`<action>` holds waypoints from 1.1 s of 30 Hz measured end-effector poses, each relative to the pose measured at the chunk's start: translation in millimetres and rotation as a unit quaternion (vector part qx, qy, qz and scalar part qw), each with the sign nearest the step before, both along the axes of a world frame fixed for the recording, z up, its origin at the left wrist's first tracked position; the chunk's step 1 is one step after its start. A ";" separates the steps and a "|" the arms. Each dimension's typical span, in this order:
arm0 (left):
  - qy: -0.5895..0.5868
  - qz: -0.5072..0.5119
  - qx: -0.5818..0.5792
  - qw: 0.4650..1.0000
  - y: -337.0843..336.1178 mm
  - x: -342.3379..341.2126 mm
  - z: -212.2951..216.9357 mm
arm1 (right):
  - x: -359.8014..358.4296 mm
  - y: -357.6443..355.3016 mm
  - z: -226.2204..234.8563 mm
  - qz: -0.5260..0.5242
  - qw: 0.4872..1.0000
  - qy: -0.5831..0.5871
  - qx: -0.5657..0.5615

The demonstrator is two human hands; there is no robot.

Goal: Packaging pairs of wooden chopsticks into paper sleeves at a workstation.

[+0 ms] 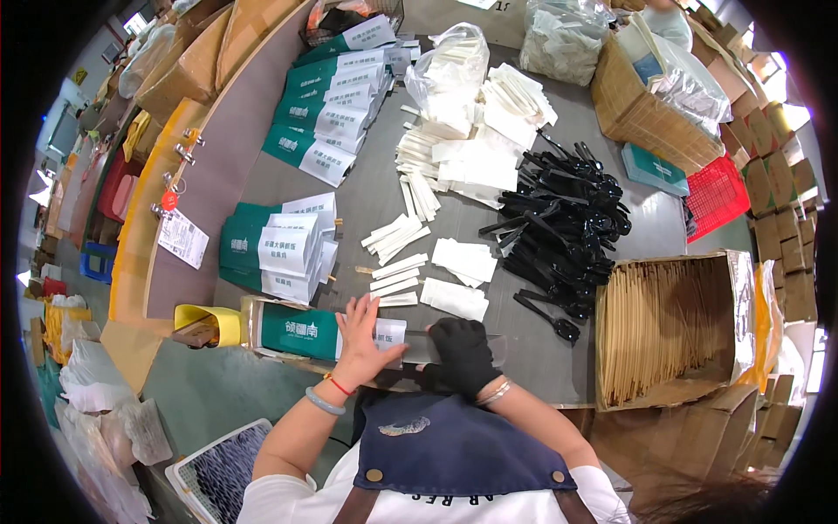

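Note:
My left hand [362,343] lies flat, fingers spread, on a green and white cutlery packet [325,333] at the table's near edge. My right hand [463,354], in a black glove, presses on the clear open end of that same packet [422,347]. Just beyond my hands lie white wrapped sticks [394,284] and folded white napkins [455,299]. A heap of black plastic spoons [563,223] lies to the right of those.
Stacks of finished green and white packets [278,247] fill the left of the grey table [367,192], with more farther back [330,103]. An open carton of wooden chopsticks [668,327] stands at right. Plastic bags of white napkins [449,74], a red basket [716,194] and cardboard boxes [646,113] sit behind.

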State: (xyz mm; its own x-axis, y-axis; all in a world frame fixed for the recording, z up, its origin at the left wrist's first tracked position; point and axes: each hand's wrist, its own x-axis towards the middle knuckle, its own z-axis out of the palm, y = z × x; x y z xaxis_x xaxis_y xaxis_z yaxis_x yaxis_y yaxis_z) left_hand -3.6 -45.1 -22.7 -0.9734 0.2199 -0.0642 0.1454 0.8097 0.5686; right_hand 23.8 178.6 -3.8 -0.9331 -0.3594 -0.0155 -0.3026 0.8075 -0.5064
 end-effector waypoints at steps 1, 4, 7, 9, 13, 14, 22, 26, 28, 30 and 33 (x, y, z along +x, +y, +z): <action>-0.011 0.000 0.001 1.000 -0.8 -0.9 5.2 | -3.1 -6.1 -0.3 0.011 0.999 0.018 -0.047; 0.035 -0.069 0.100 0.992 -14.4 -35.4 -7.0 | -3.7 23.0 14.5 -0.055 0.994 0.024 -0.086; 0.112 -0.104 0.004 0.988 -3.9 -60.3 3.4 | 11.6 93.4 3.6 -0.199 0.973 0.105 -0.054; 0.131 -0.140 -0.055 0.980 -6.2 -69.6 -2.9 | 30.9 143.6 12.8 -0.368 0.914 0.059 -0.160; 0.116 -0.163 -0.066 0.978 -7.2 -73.5 4.2 | 103.8 278.4 -13.4 -0.588 0.793 0.145 -0.061; 0.132 -0.174 -0.067 0.974 -7.3 -74.2 5.9 | 115.9 292.3 -13.1 -0.621 0.772 0.137 0.018; 0.186 -0.224 0.055 0.955 63.3 -71.1 0.9 | 109.5 302.0 -2.9 -0.578 0.803 -0.034 0.145; 0.167 -0.230 0.033 0.958 73.4 -72.2 -7.5 | 110.2 301.9 -3.8 -0.600 0.785 -0.023 0.152; 0.169 -0.233 0.030 0.957 73.2 -72.5 -6.2 | 117.4 311.0 -13.5 -0.624 0.763 -0.024 0.166; 0.169 -0.237 0.026 0.956 73.3 -72.0 -2.9 | 125.7 310.7 -17.4 -0.638 0.752 0.038 0.161; 0.177 -0.241 0.033 0.954 73.7 -73.4 -1.5 | 112.0 287.4 -9.8 -0.627 0.758 0.147 0.103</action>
State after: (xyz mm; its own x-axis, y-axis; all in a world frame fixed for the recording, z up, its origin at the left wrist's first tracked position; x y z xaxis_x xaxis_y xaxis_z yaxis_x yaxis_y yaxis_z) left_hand -77.0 28.6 -24.2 -0.7169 0.6388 0.2793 0.6836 0.5653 0.4616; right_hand 135.8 466.0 -13.6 -0.5130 0.7945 0.3250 0.6926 0.6068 -0.3900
